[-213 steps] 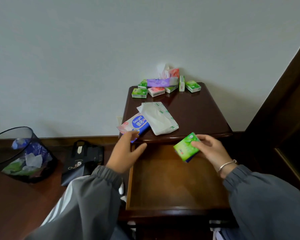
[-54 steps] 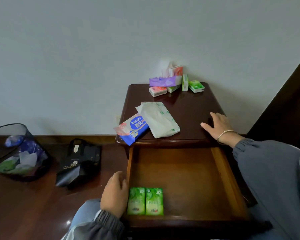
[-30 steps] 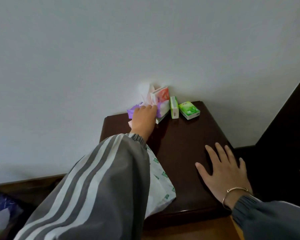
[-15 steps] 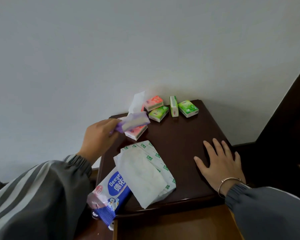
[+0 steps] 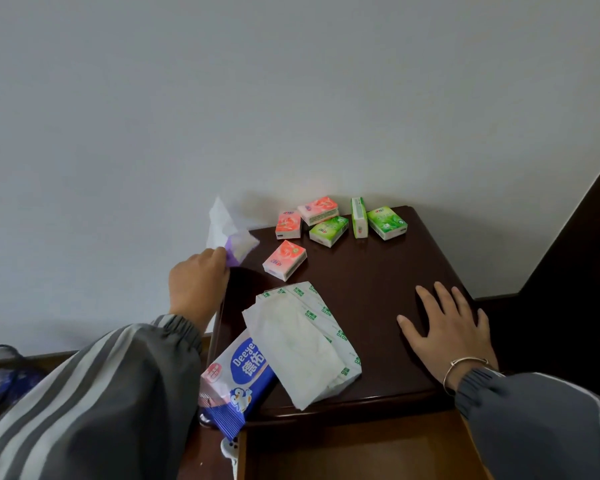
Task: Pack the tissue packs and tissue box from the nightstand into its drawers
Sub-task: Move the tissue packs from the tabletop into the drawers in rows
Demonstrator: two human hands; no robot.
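My left hand point(image 5: 198, 284) grips a purple tissue pack point(image 5: 238, 249) with a white tissue sticking up, held over the nightstand's point(image 5: 371, 296) back left edge. My right hand point(image 5: 447, 327) lies flat, fingers spread, on the top near the right front. Several small packs sit at the back: pink packs point(image 5: 285, 259) point(image 5: 288, 224) point(image 5: 318, 210) and green packs point(image 5: 328, 230) point(image 5: 359, 217) point(image 5: 387, 222). A white soft pack point(image 5: 302, 341) and a blue-and-white Deeyeo pack point(image 5: 236, 379) lie at the front left. The open drawer point(image 5: 354, 452) shows at the bottom, its contents out of view.
A pale wall rises right behind the nightstand. Dark wooden furniture point(image 5: 575, 271) stands to the right. At the left edge a dark mesh bin point(image 5: 0, 379) sits on the floor.
My left hand has drawn the purple pack back and left from the pile toward the nightstand's left edge. The small packs behind it now lie uncovered. My right hand has stayed flat.
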